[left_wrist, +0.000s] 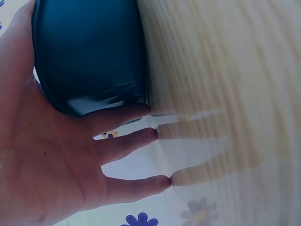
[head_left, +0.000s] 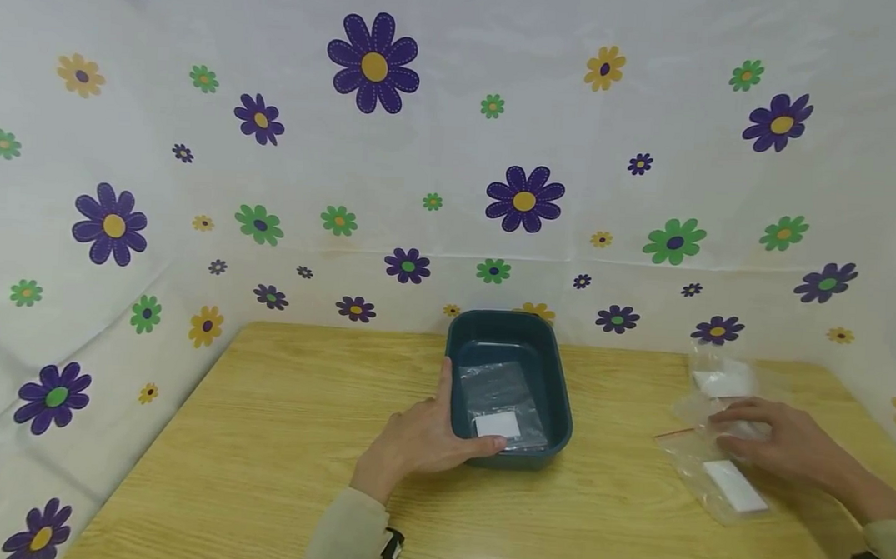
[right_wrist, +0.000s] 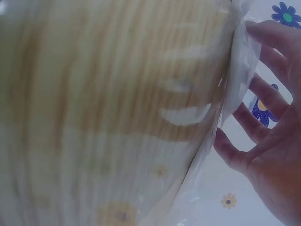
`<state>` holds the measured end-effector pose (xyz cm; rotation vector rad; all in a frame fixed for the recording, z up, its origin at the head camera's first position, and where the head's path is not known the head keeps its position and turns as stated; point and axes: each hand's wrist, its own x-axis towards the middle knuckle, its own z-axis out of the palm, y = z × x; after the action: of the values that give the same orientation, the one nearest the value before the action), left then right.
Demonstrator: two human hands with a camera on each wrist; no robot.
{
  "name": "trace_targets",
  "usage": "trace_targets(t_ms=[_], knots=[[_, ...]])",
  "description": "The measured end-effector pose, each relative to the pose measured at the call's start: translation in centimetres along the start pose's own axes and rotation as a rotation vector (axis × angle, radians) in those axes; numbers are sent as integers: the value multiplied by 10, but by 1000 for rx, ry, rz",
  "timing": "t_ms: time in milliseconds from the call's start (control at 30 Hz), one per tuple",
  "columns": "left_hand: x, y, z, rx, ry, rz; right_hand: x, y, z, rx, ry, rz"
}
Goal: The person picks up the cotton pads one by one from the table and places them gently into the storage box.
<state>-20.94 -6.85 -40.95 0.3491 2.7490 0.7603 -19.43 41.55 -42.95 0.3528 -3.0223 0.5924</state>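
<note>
- The bin [head_left: 523,462], dark blue-green, stands on the table [head_left: 299,423] near its far edge, with its open top facing up.
- The left hand [head_left: 411,445] steadies the bin at its near left corner: the thumb lies over the near rim, the index finger along the left side.
- The left fingers are straight and spread wide, and in the left wrist view three fingertips meet the tabletop; they are not curled round anything.
- Inside the bin a clear bag [head_left: 499,386] lies flat, with a white card [head_left: 497,425] at its near end.
- The right hand [head_left: 786,440] is well to the right of the bin, over clear plastic, its fingers parted and slightly bent, their tips touching it without closing.
- The near bag [head_left: 683,465] lies partly under that hand, with a red strip along its top edge and a white block [head_left: 735,485] inside.
- The far bag [head_left: 703,357], also holding something white, lies just beyond the hand; how the plastic overlaps beneath the fingers is hard to make out.
- Behind, a white cloth [head_left: 424,145] bears purple, green and yellow flowers.
</note>
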Motion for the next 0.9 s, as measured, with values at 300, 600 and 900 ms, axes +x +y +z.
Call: trace_targets(t_ms=[300, 600, 900], knots=[[-2, 1, -1, -4, -1, -7, 1, 11, 7, -64, 174, -106], [0, 0, 1, -3, 4, 0, -1, 10, 7, -71, 225, -135], [-1, 0, -1, 2, 6, 7, -2, -6, 1, -34, 239, -116]])
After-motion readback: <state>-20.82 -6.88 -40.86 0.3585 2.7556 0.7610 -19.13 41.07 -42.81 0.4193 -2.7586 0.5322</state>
